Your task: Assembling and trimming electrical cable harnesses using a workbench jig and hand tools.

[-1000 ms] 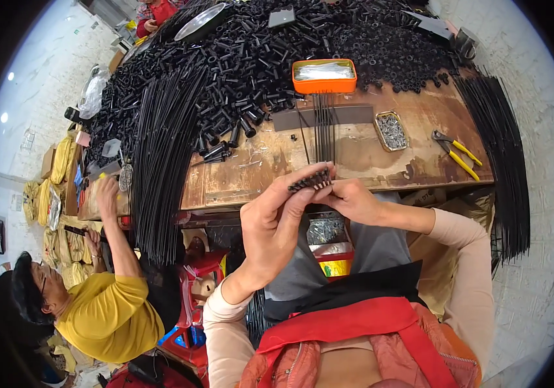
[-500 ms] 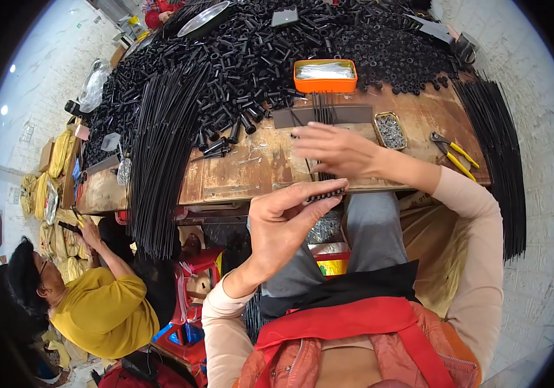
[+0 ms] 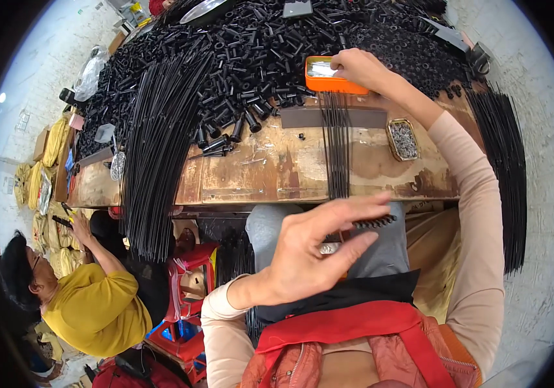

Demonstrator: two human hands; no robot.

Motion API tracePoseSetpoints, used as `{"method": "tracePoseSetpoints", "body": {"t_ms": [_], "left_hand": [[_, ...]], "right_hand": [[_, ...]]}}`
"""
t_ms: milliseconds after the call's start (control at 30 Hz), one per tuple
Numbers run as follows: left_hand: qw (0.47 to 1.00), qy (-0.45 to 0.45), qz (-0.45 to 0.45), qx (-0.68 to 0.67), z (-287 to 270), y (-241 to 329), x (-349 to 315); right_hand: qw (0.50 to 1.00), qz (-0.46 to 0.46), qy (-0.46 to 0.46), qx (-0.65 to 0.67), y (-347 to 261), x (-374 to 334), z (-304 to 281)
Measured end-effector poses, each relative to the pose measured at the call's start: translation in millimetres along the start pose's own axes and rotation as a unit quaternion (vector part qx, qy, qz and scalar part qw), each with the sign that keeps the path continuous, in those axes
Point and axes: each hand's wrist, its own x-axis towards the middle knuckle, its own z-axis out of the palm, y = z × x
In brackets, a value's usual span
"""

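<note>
The two hands are well apart. The left hand (image 3: pixel 309 252), at the lower centre of the frame, has its thumb and forefinger spread, with a row of dark ends (image 3: pixel 375 222) showing between them; whether it is clamped on them cannot be told. The right hand (image 3: pixel 362 66), at the upper centre, has its fingers curled at the white strips (image 3: pixel 319 69) in an orange box (image 3: pixel 335 84); whether it pinches any is hidden.

The wooden surface (image 3: pixel 238 178) spans the middle and top, its upper part buried under a heap of black tubular parts (image 3: pixel 251 58). A person in yellow (image 3: pixel 92 310) is at the lower left. A thick sheaf of black rods (image 3: pixel 160 155) overhangs the edge left of centre; a second sheaf (image 3: pixel 502 168) stands out at the right. At centre, a few thin rods (image 3: pixel 336 155) cross a flat brown strip (image 3: pixel 303 118). Right of them sits a small tin (image 3: pixel 407 159) of metal bits (image 3: pixel 402 138).
</note>
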Motion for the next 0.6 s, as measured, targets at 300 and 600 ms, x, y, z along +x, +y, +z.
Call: {"method": "tracePoseSetpoints", "body": {"t_ms": [300, 600], "left_hand": [[0.995, -0.028, 0.093, 0.022, -6, -3, 13], [0.994, 0.053, -0.058, -0.075, 1, 6, 15]], "right_hand": [[0.997, 0.060, -0.041, 0.001, 13, 12, 5], [0.987, 0.014, 0.099, 0.122, -47, -52, -66]]}}
